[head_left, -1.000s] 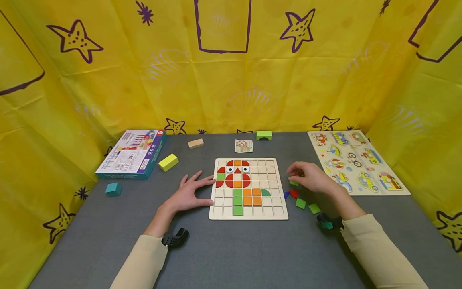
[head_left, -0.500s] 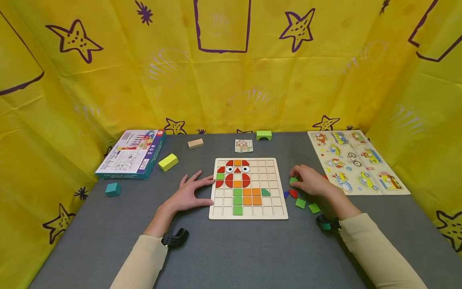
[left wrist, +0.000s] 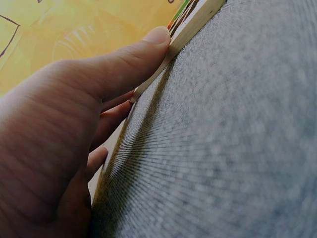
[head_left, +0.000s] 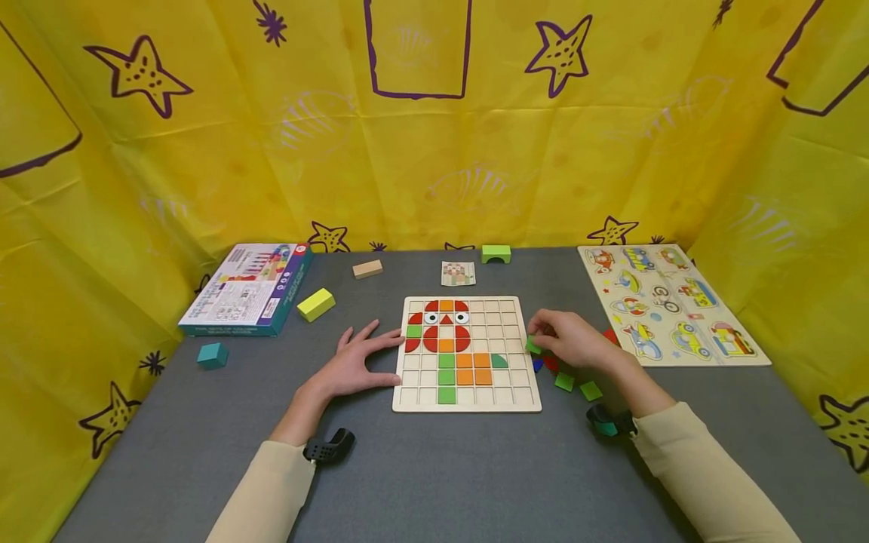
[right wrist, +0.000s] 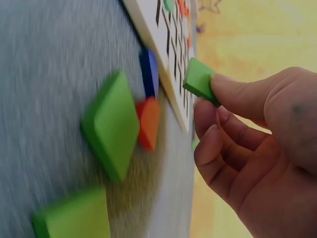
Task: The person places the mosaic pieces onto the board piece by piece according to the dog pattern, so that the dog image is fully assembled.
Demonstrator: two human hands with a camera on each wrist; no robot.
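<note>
A wooden grid board (head_left: 502,388) lies in the middle of the table, with red, orange and green tiles set in its squares. My left hand (head_left: 353,369) rests at its left edge, thumb and fingertips touching the rim, as the left wrist view also shows. Between thumb and fingers, my right hand (head_left: 573,339) pinches a green square tile (right wrist: 200,79) just off the board's right edge. Below that hand lie loose green tiles (right wrist: 111,126), a red piece (right wrist: 148,123) and a blue piece (right wrist: 148,72).
A picture card (head_left: 458,274) and a green arch block (head_left: 495,254) stand behind the board. To the left are a box (head_left: 237,290), a yellow block (head_left: 316,305), a wooden block (head_left: 367,269) and a teal cube (head_left: 213,356). A vehicle picture board (head_left: 679,305) lies at right.
My right hand has picked up the green square tile from the table and carried it left toward the board. My left hand stays in place.
</note>
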